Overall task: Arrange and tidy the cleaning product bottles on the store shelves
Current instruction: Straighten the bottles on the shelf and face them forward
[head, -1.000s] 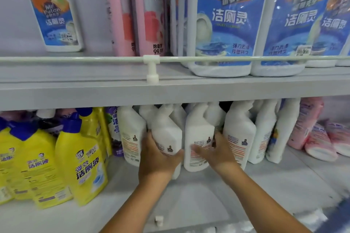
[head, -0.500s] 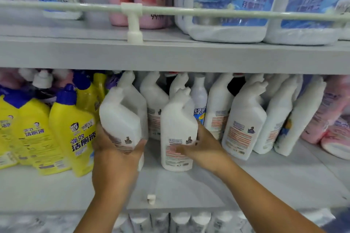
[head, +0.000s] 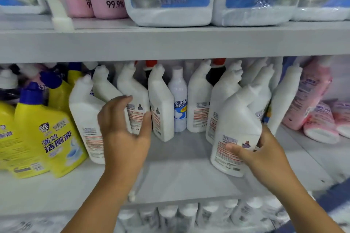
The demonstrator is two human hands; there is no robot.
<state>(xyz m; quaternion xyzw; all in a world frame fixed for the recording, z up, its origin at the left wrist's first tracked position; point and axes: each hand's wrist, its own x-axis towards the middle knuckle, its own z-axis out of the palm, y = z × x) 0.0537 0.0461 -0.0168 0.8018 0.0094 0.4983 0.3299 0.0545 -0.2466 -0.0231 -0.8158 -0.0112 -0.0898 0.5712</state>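
The task looks about half done: the right hand (head: 265, 153) holds a white bottle (head: 236, 134) right of the shelf gap (head: 181, 157), the left hand (head: 123, 128), fingers spread, reaches toward the leaning white row (head: 161, 104) behind it.

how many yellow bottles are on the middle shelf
3 plainly: front yellow bottle, one cut off at the left edge, one behind. A fourth may sit farther back.

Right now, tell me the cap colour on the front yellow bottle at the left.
Dark blue cap on the yellow bottle, clearest in the head view.
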